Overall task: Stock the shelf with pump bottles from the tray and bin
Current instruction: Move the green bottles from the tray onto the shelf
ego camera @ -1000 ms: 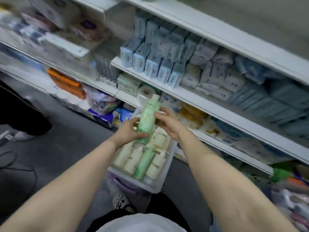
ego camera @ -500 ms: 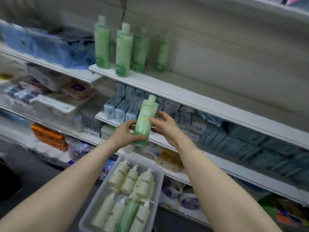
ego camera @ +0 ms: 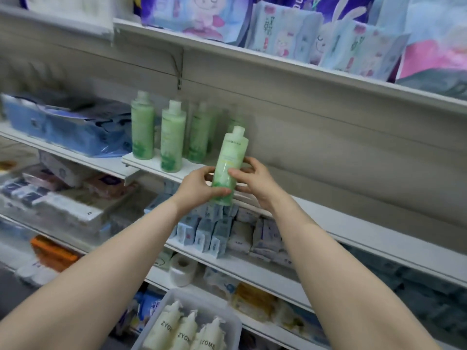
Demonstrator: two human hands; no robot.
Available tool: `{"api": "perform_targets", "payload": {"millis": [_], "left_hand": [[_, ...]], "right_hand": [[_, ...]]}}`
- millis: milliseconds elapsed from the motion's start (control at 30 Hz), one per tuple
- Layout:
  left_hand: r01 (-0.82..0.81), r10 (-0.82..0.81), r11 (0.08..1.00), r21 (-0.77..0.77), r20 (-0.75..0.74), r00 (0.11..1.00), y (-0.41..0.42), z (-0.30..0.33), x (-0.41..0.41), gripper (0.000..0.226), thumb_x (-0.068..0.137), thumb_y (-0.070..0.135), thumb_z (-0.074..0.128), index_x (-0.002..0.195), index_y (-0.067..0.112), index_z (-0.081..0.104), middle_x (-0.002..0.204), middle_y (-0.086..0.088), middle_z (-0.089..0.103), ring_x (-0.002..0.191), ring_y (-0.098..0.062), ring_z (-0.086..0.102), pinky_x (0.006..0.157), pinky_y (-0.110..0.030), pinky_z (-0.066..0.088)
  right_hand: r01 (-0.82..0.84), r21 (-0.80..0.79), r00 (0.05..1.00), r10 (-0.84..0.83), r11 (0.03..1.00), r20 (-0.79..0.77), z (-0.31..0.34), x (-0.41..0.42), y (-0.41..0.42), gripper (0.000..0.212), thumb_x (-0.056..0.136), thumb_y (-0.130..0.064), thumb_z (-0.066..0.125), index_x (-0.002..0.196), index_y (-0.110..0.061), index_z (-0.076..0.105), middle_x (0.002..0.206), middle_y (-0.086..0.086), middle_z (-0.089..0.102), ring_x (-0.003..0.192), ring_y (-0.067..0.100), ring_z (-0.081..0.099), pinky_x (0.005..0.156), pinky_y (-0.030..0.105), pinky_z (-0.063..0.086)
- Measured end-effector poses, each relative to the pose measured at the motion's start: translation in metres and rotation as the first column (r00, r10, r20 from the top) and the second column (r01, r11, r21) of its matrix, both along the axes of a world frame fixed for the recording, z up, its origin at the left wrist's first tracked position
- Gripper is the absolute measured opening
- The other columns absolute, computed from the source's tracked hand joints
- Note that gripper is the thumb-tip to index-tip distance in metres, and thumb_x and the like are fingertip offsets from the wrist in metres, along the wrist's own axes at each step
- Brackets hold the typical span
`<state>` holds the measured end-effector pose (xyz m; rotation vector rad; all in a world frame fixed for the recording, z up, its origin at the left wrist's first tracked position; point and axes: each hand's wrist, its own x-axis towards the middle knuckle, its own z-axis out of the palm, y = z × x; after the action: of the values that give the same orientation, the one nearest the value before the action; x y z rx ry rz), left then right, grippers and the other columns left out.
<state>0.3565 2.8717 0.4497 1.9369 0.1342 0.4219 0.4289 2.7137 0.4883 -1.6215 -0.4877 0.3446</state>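
Standing on the white metal shelf, at its left end, four tall pale-green plastic bottles form a loose row running back toward the rear panel; bare shelf stretches away to their right. Just right of that row, the person's left hand wraps the lower body of a fifth pale-green plastic bottle, thumb across the front and fingers behind. The right hand closes on the same bottle from the other side, thumb on its front face. The bottle's long axis runs nearly vertical, cap tipped slightly right and toward the shelf back; its base hangs over the shelf's front lip, not yet set down. The open spot lies beyond and just right of the grip, so the placement probably needs a short push forward and down, both hands about equally near. Below, the clear plastic bin holds at least three cream-white pump bottles standing upright, lettered ZYOME.
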Motion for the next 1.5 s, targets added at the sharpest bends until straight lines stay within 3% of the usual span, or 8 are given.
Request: {"api": "perform_targets", "payload": {"millis": [167,233,367,700,933,1167,1333,1500], "left_hand": [[-0.068,0.068,0.998,0.004,0.004,0.998,0.002,0.009,0.043,0.072,0.064,0.027,0.089,0.127,0.013,0.057,0.113,0.003,0.068,0.103,-0.011,0.063,0.091,-0.031,0.051],[-0.086,0.086,0.996,0.002,-0.004,0.996,0.004,0.008,0.058,0.073,0.064,0.025,0.089,0.128,0.013,0.056,0.115,0.002,0.068,0.103,-0.012,0.063,0.093,-0.034,0.051],[-0.099,0.098,0.995,-0.003,-0.008,0.995,0.011,0.002,0.08,0.073,0.065,0.021,0.088,0.13,0.015,0.055,0.117,0.001,0.067,0.106,-0.015,0.064,0.096,-0.041,0.052],[-0.167,0.166,0.984,0.057,0.021,0.986,0.017,-0.006,0.11,0.069,0.068,0.024,0.086,0.127,0.018,0.052,0.118,0.002,0.067,0.105,-0.015,0.063,0.096,-0.038,0.051],[-0.278,0.274,0.949,0.145,0.051,0.96,0.016,-0.007,0.117,0.07,0.073,0.029,0.083,0.135,0.019,0.05,0.121,0.001,0.066,0.108,-0.017,0.062,0.088,-0.025,0.046],[-0.311,0.309,0.938,0.155,0.033,0.95,0.015,-0.007,0.121,0.073,0.074,0.03,0.082,0.137,0.019,0.047,0.122,0.001,0.066,0.11,-0.018,0.062,0.09,-0.026,0.045],[-0.29,0.291,0.937,0.193,0.022,0.956,0.016,-0.006,0.117,0.072,0.075,0.026,0.081,0.138,0.016,0.047,0.123,-0.002,0.065,0.111,-0.021,0.062,0.092,-0.03,0.047],[-0.25,0.256,0.949,0.193,-0.004,0.967,0.016,-0.01,0.1,0.074,0.076,0.025,0.08,0.141,0.015,0.046,0.126,-0.002,0.064,0.111,-0.02,0.062,0.096,-0.04,0.051]], "right_hand": [[0.02,0.031,0.998,-0.022,0.999,0.051,0.013,0.035,0.01,0.057,0.086,-0.004,0.073,0.136,-0.009,0.046,0.117,0.008,0.066,0.111,0.028,0.066,0.087,0.043,0.059],[0.037,0.032,0.997,-0.039,0.999,0.071,0.013,0.049,0.015,0.057,0.085,-0.003,0.075,0.134,-0.008,0.048,0.118,0.011,0.065,0.111,0.029,0.066,0.09,0.047,0.058],[0.03,0.036,0.993,-0.034,0.999,0.113,0.006,0.072,0.025,0.054,0.085,-0.001,0.073,0.132,-0.01,0.048,0.119,0.012,0.067,0.104,0.023,0.068,0.088,0.04,0.059],[0.06,0.076,0.978,-0.074,0.995,0.194,-0.012,0.107,0.044,0.056,0.08,-0.001,0.077,0.126,-0.018,0.052,0.117,0.01,0.068,0.106,0.026,0.067,0.093,0.049,0.056],[0.03,0.14,0.99,-0.049,0.99,0.132,-0.02,0.119,0.055,0.057,0.08,0.003,0.075,0.125,-0.026,0.053,0.117,0.005,0.069,0.105,0.024,0.068,0.089,0.046,0.058],[0.051,0.166,0.993,-0.067,0.985,0.096,-0.027,0.123,0.06,0.046,0.083,0.006,0.071,0.116,-0.023,0.056,0.108,-0.001,0.07,0.1,0.022,0.068,0.089,0.042,0.057],[0.096,0.124,0.991,-0.106,0.988,0.082,-0.03,0.117,0.057,0.037,0.085,-0.002,0.073,0.11,-0.026,0.061,0.112,0.006,0.072,0.104,0.028,0.069,0.091,0.045,0.057],[0.152,0.019,0.986,-0.153,0.988,0.064,-0.033,0.096,0.047,0.038,0.09,-0.01,0.069,0.127,-0.013,0.059,0.118,0.008,0.07,0.108,0.024,0.067,0.099,0.047,0.053]]}}
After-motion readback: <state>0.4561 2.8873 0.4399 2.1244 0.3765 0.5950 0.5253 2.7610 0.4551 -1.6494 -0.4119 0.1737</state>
